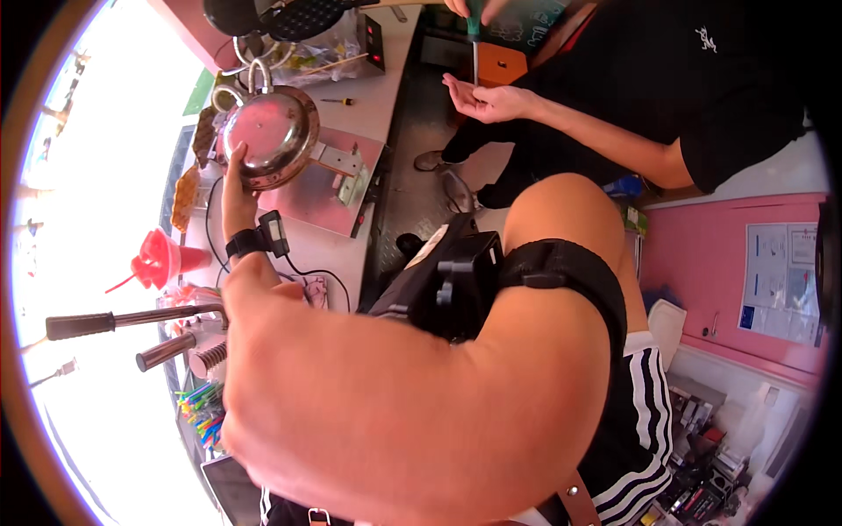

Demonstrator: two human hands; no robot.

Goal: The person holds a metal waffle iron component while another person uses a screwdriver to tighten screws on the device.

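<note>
A round, shiny metal pan-like piece (pixel 270 131), seemingly half of a waffle iron, stands tilted over the worktop at upper left. Two curved metal tubes (pixel 254 77) rise beside it, and a flat bracket (pixel 338 160) sticks out from its right. My left hand (pixel 239 188) grips its near left edge; one digit lies along the outside and the others are hidden behind it. A black strap with a small cabled box (pixel 276 232) circles that wrist. Beneath the piece sits a reflective metal plate (pixel 303 206). My right hand is not visible.
A small screwdriver (pixel 344 102) lies on the worktop near black waffle plates (pixel 303 19). A red cup (pixel 189 257), a lever handle (pixel 105 324) and straws (pixel 203 412) stand left. Across the aisle, another person's open hand (pixel 495 103) is near a green-handled screwdriver (pixel 474 26).
</note>
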